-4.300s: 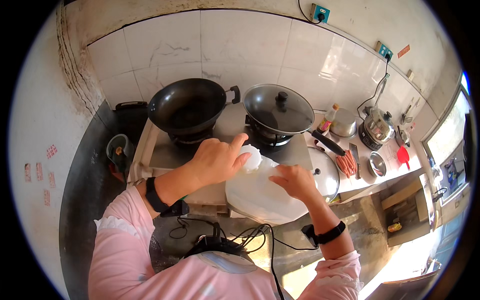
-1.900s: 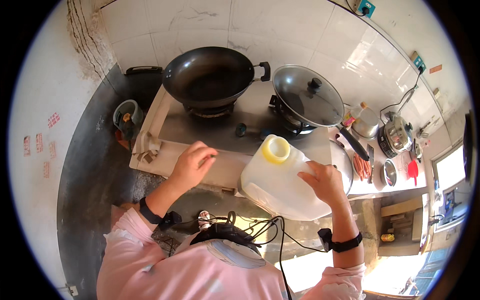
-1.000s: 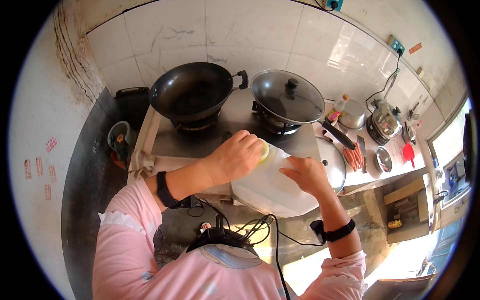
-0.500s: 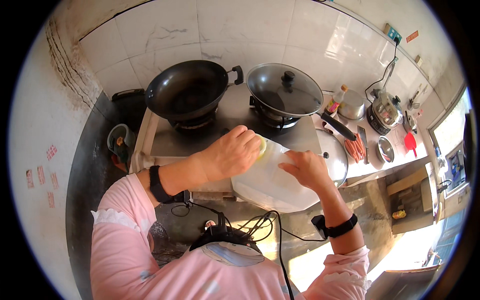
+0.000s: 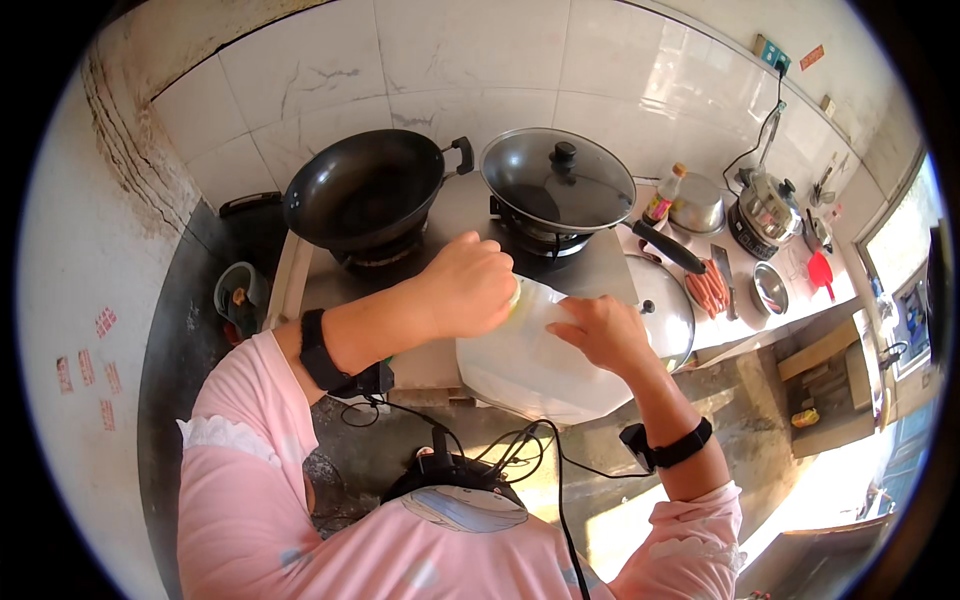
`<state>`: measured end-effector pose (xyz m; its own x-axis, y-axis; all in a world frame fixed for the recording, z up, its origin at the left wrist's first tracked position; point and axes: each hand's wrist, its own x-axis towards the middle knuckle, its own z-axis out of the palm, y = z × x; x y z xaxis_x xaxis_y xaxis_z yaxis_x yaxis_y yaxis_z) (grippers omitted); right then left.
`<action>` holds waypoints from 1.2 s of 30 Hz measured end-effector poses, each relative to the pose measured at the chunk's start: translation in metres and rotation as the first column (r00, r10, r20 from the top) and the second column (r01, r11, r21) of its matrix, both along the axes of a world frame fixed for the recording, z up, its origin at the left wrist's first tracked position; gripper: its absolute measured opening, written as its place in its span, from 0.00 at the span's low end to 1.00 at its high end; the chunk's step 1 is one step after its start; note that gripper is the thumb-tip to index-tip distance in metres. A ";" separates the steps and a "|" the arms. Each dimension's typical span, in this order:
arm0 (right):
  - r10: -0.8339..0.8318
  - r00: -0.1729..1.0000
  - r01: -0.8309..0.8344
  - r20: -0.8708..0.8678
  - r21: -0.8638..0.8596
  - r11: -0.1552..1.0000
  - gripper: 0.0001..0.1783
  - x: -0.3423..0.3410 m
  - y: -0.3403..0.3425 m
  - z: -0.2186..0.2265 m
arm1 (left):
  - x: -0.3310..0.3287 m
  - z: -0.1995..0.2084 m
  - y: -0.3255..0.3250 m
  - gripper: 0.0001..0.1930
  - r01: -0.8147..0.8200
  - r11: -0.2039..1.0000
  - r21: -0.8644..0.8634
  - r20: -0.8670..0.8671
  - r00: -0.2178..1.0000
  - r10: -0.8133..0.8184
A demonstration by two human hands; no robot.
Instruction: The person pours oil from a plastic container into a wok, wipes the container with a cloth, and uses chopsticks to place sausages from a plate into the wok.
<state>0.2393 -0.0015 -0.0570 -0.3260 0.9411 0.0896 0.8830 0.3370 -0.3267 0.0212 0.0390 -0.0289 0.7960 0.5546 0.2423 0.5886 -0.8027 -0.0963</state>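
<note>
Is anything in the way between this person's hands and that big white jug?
Nothing visible is. The left hand is curled over the white jug's mouth, a sliver of its yellow rim showing beside the fingers; the right hand grips its upper right side.

Jug (image 5: 535,365), centre of frame: translucent white, yellow at the neck. Wok (image 5: 340,190), upper left of centre: black. Pan lid (image 5: 535,185), upper centre: smoky grey glass, black knob. Wall tiles (image 5: 475,50), top: white, grey-veined. Shirt (image 5: 400,560), bottom: pink with greyish-blue patches, white sleeve frills. Wristbands (image 5: 684,446): black. Right of frame: sausages (image 5: 707,290), orange-red; scoop (image 5: 820,268), bright red; wall socket (image 5: 768,52), teal.
</note>
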 end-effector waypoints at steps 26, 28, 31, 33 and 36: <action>0.032 0.999 -0.032 -0.028 0.009 0.999 0.16 0.000 -0.001 0.002 | -0.010 -0.001 0.031 0.08 -0.217 0.935 -0.282 0.102 0.962 0.254; 0.028 0.999 -0.027 -0.024 0.015 1.000 0.16 0.001 -0.002 0.002 | -0.005 -0.004 0.033 0.07 -0.215 0.942 -0.257 0.114 0.961 0.250; 0.022 1.000 -0.022 -0.018 0.020 1.000 0.16 0.001 -0.003 0.004 | -0.002 -0.009 0.032 0.06 -0.232 0.966 -0.113 0.077 0.967 0.241; 0.018 1.000 -0.017 -0.013 0.019 1.000 0.16 0.002 -0.004 0.004 | -0.002 -0.008 0.031 0.06 -0.260 0.953 -0.158 0.065 0.960 0.273; 0.032 1.000 -0.032 0.000 0.034 0.999 0.16 0.003 -0.005 0.002 | -0.006 0.006 0.030 0.07 -0.274 0.874 -0.400 0.151 0.921 0.358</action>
<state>0.2420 -0.0062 -0.0551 -0.3554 0.9267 0.1218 0.8715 0.3757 -0.3153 0.0157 0.0688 -0.0233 0.5148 0.8492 0.1172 0.7888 -0.5228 0.3233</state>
